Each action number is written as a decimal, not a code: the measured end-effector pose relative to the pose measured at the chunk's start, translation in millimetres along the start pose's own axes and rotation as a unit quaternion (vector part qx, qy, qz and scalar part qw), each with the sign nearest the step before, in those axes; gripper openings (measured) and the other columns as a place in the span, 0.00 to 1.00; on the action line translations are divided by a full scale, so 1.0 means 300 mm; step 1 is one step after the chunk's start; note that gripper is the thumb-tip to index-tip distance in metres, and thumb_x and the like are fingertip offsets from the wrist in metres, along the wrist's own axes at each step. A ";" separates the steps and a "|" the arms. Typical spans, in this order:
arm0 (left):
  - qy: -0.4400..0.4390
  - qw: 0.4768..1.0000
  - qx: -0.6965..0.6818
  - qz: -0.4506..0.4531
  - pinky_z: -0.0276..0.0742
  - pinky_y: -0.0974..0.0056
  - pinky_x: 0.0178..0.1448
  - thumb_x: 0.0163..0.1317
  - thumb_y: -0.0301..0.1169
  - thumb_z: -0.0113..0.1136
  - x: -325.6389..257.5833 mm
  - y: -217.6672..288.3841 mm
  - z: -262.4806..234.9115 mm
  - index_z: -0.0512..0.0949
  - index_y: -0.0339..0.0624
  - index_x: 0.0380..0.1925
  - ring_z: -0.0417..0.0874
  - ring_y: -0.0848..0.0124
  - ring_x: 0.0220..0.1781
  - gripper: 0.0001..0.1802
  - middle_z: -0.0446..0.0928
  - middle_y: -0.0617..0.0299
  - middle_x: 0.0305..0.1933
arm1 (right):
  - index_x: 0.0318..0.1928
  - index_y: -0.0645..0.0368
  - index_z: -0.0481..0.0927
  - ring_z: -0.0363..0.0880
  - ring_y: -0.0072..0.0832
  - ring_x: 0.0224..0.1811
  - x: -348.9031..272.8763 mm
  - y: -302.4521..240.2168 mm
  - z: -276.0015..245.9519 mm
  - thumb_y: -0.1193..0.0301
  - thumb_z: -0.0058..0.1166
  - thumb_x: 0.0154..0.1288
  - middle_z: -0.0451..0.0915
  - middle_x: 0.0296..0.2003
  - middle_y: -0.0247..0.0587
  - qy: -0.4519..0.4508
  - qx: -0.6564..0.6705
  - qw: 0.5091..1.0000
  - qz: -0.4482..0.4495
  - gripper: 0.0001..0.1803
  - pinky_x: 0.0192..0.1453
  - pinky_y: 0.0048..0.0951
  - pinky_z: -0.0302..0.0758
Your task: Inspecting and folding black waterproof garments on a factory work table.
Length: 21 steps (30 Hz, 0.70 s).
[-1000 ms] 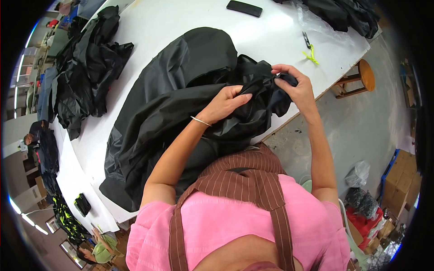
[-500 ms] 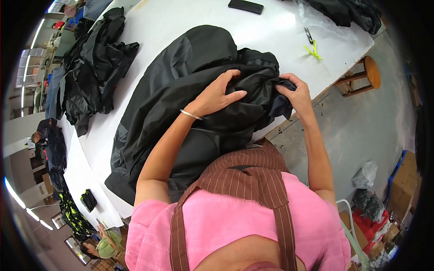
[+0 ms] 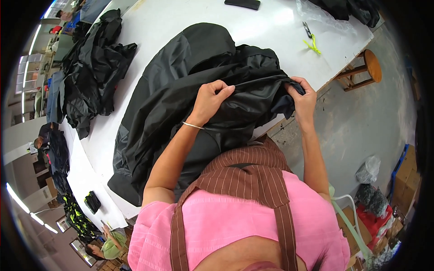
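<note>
A large black garment [image 3: 178, 67] of thin shiny fabric lies in folds across the white table [image 3: 153, 22], close to my body. My left hand [image 3: 208, 101] is closed, thumb against fingers, pinching a fold of it near the middle. At the garment's right end, my right hand [image 3: 303, 100] grips its gathered edge between thumb and fingers. A dark navy piece of cloth [image 3: 284, 107] hangs beside that hand, over the table's edge. The fold is stretched between both hands.
At the far right lie small thread snips [image 3: 307, 30] with a neon yellow strip [image 3: 313, 46], near clear plastic. A black flat case [image 3: 242, 4] lies at the back. Black garments [image 3: 92, 72] are heaped left. A wooden stool [image 3: 373, 66] stands right; another person [image 3: 113, 246] is lower left.
My left hand has gone from spread fingers to a pinch on the fabric, slightly nearer me. My right hand has shifted a little right, and the fold between them is pulled straighter.
</note>
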<state>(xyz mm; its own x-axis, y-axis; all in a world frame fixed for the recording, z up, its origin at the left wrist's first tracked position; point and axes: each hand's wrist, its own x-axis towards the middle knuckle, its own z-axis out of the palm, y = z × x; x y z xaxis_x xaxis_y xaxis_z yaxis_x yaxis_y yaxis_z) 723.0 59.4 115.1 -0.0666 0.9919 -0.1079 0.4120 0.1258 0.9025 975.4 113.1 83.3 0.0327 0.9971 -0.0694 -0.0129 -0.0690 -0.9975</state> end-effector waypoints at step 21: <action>-0.028 0.909 -0.380 -0.168 0.79 0.67 0.35 0.64 0.36 0.56 0.104 0.122 0.184 0.77 0.30 0.28 0.79 0.71 0.27 0.17 0.78 0.58 0.28 | 0.35 0.47 0.85 0.80 0.35 0.34 -0.189 -0.044 0.134 0.82 0.59 0.41 0.77 0.45 0.36 -0.036 -0.301 0.885 -0.353 0.18 0.33 0.31 0.77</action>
<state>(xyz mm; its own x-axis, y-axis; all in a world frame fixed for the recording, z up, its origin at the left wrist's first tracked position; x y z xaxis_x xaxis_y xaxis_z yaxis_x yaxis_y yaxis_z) 786.2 95.7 121.7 -0.0175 0.9011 -0.4332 -0.3722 0.3962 0.8393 933.6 58.9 100.7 -0.2432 0.7969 0.5530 0.5203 0.5883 -0.6190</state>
